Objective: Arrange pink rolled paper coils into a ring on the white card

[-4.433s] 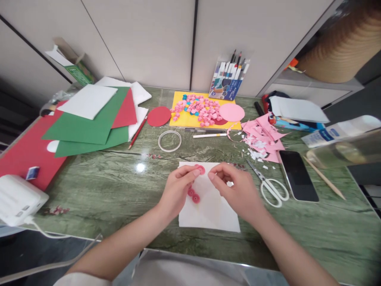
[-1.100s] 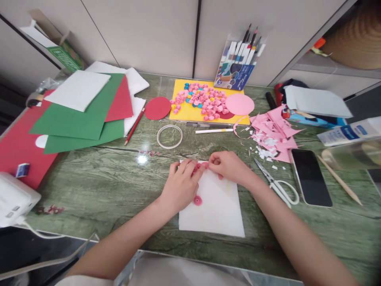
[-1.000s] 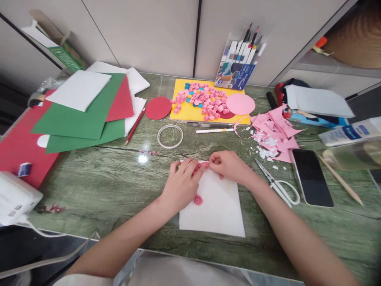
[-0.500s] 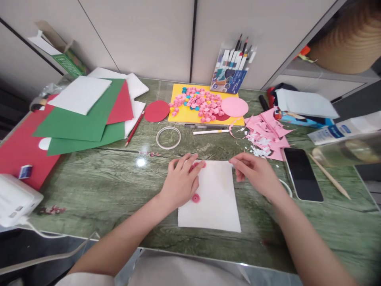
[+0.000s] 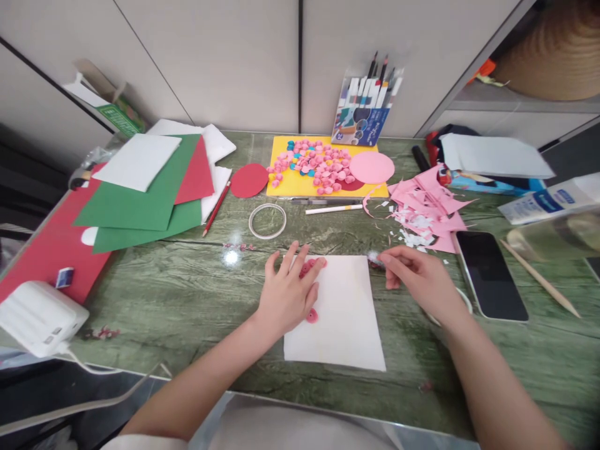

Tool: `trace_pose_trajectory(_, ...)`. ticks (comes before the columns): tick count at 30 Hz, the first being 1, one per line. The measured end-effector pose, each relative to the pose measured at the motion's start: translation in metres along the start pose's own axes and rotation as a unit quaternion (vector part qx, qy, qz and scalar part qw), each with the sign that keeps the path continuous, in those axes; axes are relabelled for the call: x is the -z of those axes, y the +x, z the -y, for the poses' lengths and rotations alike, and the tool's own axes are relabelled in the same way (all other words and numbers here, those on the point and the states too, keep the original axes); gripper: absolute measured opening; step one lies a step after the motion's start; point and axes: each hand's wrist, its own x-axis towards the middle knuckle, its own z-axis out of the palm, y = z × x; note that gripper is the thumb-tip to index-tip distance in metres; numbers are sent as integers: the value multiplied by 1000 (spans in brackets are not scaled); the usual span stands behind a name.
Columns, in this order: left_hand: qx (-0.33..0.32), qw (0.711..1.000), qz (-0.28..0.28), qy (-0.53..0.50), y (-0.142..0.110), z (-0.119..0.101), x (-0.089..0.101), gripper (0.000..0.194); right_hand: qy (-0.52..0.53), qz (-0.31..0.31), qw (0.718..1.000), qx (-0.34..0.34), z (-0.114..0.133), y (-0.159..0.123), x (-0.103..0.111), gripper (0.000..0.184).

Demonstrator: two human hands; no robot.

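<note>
A white sheet of paper (image 5: 347, 312) lies on the table before me. My left hand (image 5: 288, 290) rests over its left part, palm down with the fingers spread. Several pink paper coils (image 5: 307, 267) show partly beneath those fingers near the top edge. A single pink coil (image 5: 312, 315) sits lower, beside the thumb side of the hand. Just right of the sheet's top right corner, my right hand (image 5: 415, 275) is closed in a pinch above the table. A small pale spot shows at its fingertips; I cannot make out whether it is held.
Behind the sheet are a tape roll (image 5: 267, 221), a white pen (image 5: 334, 209) and a yellow sheet (image 5: 281, 186) bearing many pink coils. Pink paper scraps (image 5: 434, 200) and a phone (image 5: 491, 275) lie right. Green paper (image 5: 135, 206) and a white charger (image 5: 42, 315) are left.
My right hand has moved slightly right, away from the sheet's top right corner. My left hand stays on the sheet with its fingers a little more spread. The view has shifted slightly.
</note>
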Motion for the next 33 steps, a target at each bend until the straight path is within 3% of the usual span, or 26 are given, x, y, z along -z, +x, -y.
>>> trace_pose_trajectory(12, 32, 999, -3, 6, -1, -4, 0, 41, -7, -9, 1000, 20, -2, -4, 5, 28)
trace_pose_trajectory(22, 13, 999, -28, 24, -3, -8, 1, 42, -2, -23, 999, 47, -10, 3, 6, 26)
trace_pose_trajectory(28, 19, 1000, 2, 6, -9, -2, 2, 50, 2, -43, 997, 58, -15, 6, 7, 29)
trace_pose_trajectory(33, 25, 1000, -15, 2, -9, -5, 2, 44, 8, -51, 997, 64, -19, 7, 9, 28)
